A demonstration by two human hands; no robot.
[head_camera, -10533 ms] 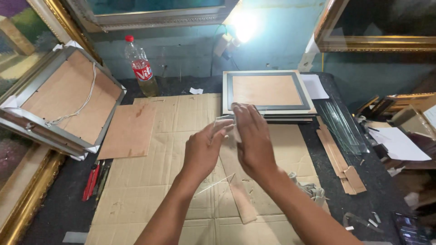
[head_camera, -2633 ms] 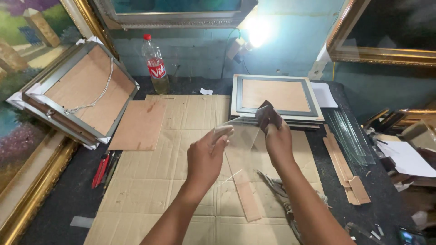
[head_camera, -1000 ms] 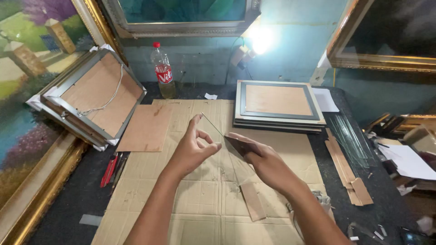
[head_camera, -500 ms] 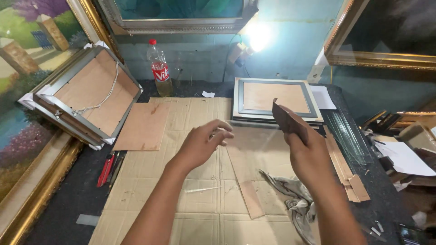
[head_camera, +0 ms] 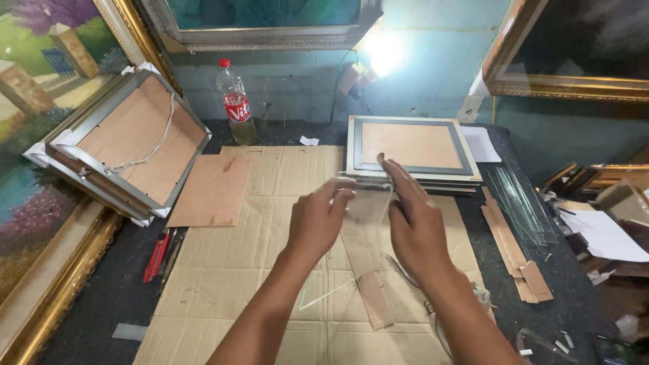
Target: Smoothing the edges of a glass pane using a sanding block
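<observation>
Dark workbench (head_camera: pixel 101 297) — flattened cardboard (head_camera: pixel 223 270), stacked frames (head_camera: pixel 412 145), bottle (head_camera: pixel 235 103), glass strips (head_camera: pixel 520 203).

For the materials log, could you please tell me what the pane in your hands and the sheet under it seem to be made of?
The pane looks like clear glass: see-through, with bright glinting edges. The sheet beneath looks like matte brown corrugated cardboard, with fold creases and flap seams.
</observation>
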